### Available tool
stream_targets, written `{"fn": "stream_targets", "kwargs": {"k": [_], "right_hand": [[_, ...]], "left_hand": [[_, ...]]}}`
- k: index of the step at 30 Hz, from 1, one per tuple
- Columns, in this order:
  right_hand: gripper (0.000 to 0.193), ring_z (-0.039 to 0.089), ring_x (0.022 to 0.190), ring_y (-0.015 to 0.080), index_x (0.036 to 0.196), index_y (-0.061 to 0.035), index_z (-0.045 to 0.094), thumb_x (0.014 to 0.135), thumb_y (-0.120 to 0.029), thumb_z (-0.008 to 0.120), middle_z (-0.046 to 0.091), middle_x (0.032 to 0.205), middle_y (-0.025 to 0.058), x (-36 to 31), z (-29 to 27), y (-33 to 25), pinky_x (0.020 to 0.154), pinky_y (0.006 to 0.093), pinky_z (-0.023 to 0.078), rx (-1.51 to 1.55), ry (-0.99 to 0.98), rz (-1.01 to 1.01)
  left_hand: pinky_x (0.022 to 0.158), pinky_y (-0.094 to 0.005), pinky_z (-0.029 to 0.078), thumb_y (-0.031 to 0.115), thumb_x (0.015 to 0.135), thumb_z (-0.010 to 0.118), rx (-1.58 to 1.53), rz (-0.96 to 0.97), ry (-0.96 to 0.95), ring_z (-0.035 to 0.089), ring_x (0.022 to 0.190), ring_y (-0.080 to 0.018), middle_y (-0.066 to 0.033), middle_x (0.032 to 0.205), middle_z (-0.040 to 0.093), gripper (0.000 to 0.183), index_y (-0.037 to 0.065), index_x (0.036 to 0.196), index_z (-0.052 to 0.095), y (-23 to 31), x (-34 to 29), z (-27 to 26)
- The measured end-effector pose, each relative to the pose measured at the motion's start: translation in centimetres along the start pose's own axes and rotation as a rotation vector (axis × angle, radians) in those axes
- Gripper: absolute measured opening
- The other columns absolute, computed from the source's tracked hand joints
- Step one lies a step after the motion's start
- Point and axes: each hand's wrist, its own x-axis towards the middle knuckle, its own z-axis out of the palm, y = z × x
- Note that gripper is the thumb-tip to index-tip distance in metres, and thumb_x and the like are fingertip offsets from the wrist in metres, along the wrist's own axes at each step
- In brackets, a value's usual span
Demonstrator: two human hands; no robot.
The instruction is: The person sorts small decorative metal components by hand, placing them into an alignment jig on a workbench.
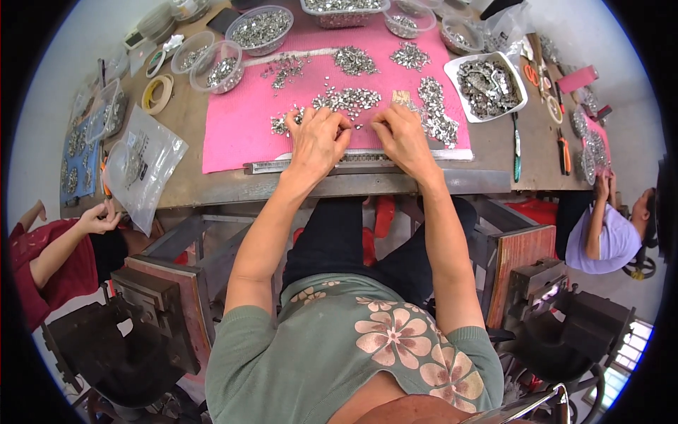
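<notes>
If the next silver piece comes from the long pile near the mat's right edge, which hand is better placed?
Probably the right hand: it is just beside that long pile, while the left hand is farther off, near another pile.

It's a workshop; co-workers (60, 265) share a workbench (487, 148) bearing tubs (272, 49) of metal pieces (260, 28).

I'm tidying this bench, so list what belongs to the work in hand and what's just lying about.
Seemingly in use:
- small metal pieces
- metal strip
- pink mat
- white tray

Apparently lying about:
- yellow tape roll
- clear plastic bag
- orange-handled tool
- teal-handled tool
</notes>
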Motion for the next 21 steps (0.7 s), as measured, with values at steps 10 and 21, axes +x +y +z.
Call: {"fn": "stream_targets", "kwargs": {"k": [10,21], "right_hand": [[0.005,0.059,0.086,0.0264,0.09,-0.0045,0.066,0.087,-0.003,0.069,0.06,0.087,0.0071,-5.2,-3.2,-1.7,0.081,0.0378,0.041,0.117,-0.008,0.175],[0.008,0.063,0.084,0.0264,0.097,-0.0012,0.069,0.09,-0.003,0.068,0.065,0.089,0.0097,-5.5,-2.9,-1.2,0.078,0.0356,0.045,0.172,0.015,0.242]], "left_hand": [[0.103,-0.0555,0.031,0.017,0.088,0.073,-0.192,0.159,-0.013,0.06,0.093,-0.0218,-0.0008,0.089,0.062,0.009,0.013,0.094,0.068,4.0,-1.8,-0.1],[0.104,-0.0514,0.03,0.013,0.089,0.072,-0.131,0.196,0.01,0.06,0.091,-0.0216,-0.001,0.089,0.061,0.009,0.011,0.096,0.066,5.2,-2.1,1.6]]}}
